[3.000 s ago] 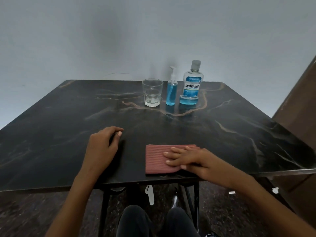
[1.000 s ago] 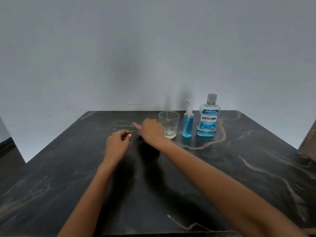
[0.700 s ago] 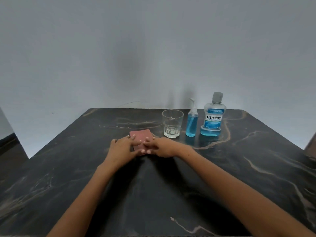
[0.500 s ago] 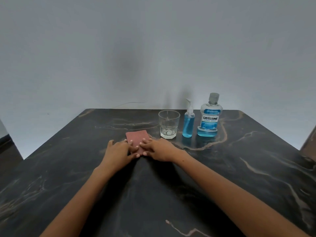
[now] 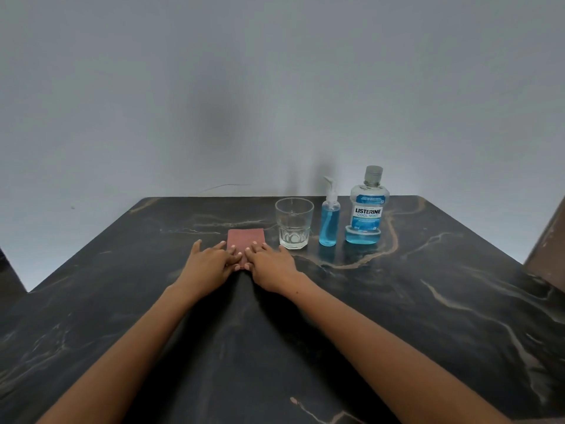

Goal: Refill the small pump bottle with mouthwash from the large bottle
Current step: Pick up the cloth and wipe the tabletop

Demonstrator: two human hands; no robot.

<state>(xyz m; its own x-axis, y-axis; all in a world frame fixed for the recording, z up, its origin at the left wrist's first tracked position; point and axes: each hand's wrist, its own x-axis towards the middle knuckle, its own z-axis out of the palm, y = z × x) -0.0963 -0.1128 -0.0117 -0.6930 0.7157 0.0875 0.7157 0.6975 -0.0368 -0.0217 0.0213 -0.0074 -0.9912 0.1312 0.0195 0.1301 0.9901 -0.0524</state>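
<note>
A small pump bottle (image 5: 329,223) with blue liquid stands upright at the far side of the dark marble table (image 5: 428,316). Right of it stands the large mouthwash bottle (image 5: 367,209), capped, with blue liquid low in its base. My left hand (image 5: 211,264) and my right hand (image 5: 269,264) lie flat side by side, fingertips resting on the near edge of a folded reddish cloth (image 5: 246,238). Neither hand grips anything. Both hands are left of the bottles and apart from them.
An empty clear glass (image 5: 294,223) stands just right of the cloth and left of the pump bottle. A grey wall rises behind the table. A brown wooden edge (image 5: 547,240) shows at the far right.
The cloth moved from the table's near edge to the far side beside the glass. Both hands now rest flat on it, fingers spread, with little motion in the last half second.
</note>
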